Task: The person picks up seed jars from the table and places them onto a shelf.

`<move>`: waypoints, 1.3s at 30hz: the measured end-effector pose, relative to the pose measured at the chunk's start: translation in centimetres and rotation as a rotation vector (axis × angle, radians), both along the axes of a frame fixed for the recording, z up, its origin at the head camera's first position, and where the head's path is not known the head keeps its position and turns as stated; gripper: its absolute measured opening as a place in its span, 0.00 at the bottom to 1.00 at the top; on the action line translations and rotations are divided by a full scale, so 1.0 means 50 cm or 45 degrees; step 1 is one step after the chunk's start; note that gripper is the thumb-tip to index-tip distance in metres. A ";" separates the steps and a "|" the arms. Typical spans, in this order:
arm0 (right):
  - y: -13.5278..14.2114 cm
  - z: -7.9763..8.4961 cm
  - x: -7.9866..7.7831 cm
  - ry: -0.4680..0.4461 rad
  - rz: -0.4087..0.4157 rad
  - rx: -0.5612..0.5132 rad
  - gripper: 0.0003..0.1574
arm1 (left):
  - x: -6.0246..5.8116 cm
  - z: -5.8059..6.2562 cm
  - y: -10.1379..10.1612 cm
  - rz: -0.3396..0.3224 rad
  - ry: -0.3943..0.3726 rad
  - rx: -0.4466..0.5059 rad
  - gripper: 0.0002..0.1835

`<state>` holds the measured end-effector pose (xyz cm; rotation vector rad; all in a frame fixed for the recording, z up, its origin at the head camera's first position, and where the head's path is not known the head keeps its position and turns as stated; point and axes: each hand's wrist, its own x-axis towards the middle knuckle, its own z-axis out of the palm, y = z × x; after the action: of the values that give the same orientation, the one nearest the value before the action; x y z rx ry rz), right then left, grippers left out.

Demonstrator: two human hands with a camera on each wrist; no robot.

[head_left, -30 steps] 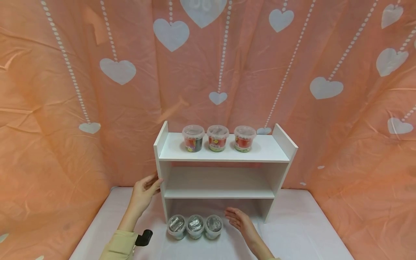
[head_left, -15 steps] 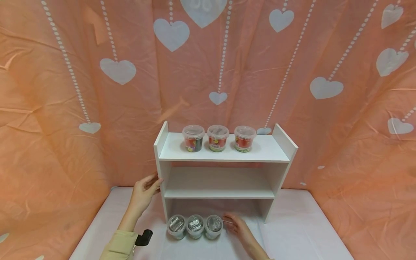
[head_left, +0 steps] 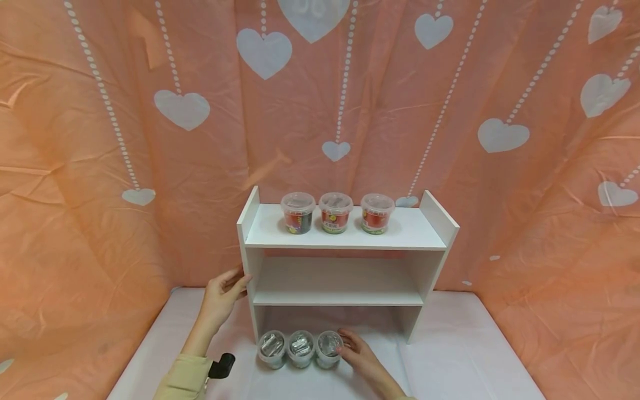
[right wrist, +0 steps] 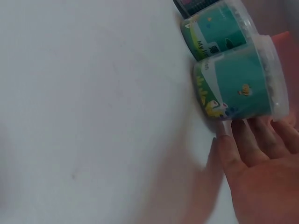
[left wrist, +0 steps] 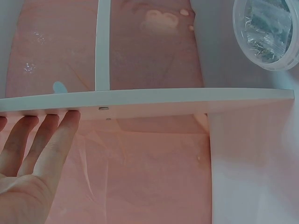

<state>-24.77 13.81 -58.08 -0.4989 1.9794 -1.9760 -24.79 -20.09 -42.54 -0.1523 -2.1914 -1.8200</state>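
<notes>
A small white shelf unit (head_left: pixel 340 289) stands on the table. My left hand (head_left: pixel 220 300) touches its left side, thumb at the front edge; in the left wrist view the straight fingers (left wrist: pixel 60 144) rest against the white panel. In front of the unit stand three small lidded plastic tubs in a row: left tub (head_left: pixel 271 349), middle tub (head_left: pixel 300 349), right tub (head_left: pixel 328 349). My right hand (head_left: pixel 362 358) is at the right tub's side, thumb near its lid and fingers behind. The right wrist view shows this tub's green label (right wrist: pixel 243 86); the fingertips are partly hidden behind it.
Three more tubs with red or dark labels stand on the top board: left one (head_left: pixel 298 214), middle one (head_left: pixel 335 214), right one (head_left: pixel 377 214). White cloth (head_left: pixel 465 355) covers the table. An orange curtain with white hearts (head_left: pixel 200 166) hangs behind and at both sides.
My right hand has moved left and slightly down to the right tub, its thumb coming round to the tub's front. My left hand and all the tubs have stayed in place.
</notes>
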 end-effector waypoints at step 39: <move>0.023 -0.017 0.027 0.115 -0.092 0.103 0.41 | -0.001 -0.003 -0.003 0.003 -0.004 -0.029 0.29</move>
<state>-23.40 14.98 -58.94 -0.5120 2.1507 -1.9381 -24.85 -20.24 -42.70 -0.1520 -2.2137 -1.7959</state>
